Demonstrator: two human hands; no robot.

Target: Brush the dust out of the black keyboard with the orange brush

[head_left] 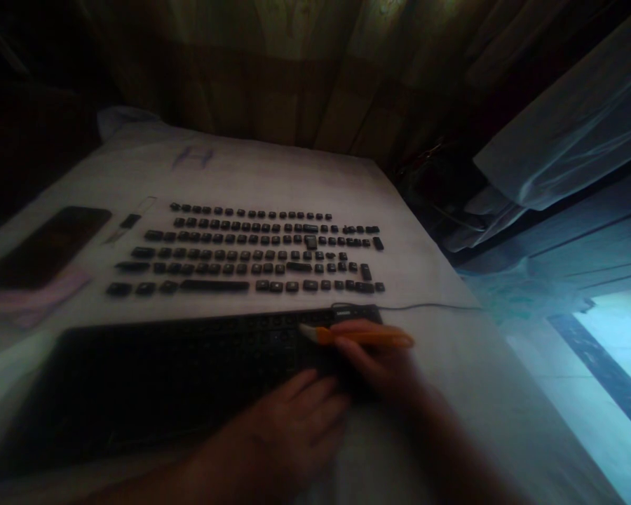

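A black keyboard (158,386) with its keycaps off lies across the near part of the table. My right hand (376,361) is closed round the orange handle of a small brush (357,337), above the keyboard's right end. The brush's pale tip points left and seems to touch the keyboard near its upper right; blur hides the exact contact. My left hand (299,421) rests at the keyboard's lower right edge, fingers stretched out and holding nothing. Behind the keyboard, loose black keycaps (215,285) are laid out in several rows.
To the left lie a dark phone (47,245), a pink cloth (39,298) and a keycap puller-like tool (131,221). A cable (425,306) runs rightward off the white-covered table (273,175). Curtains (294,84) hang behind. The picture is dark and blurred.
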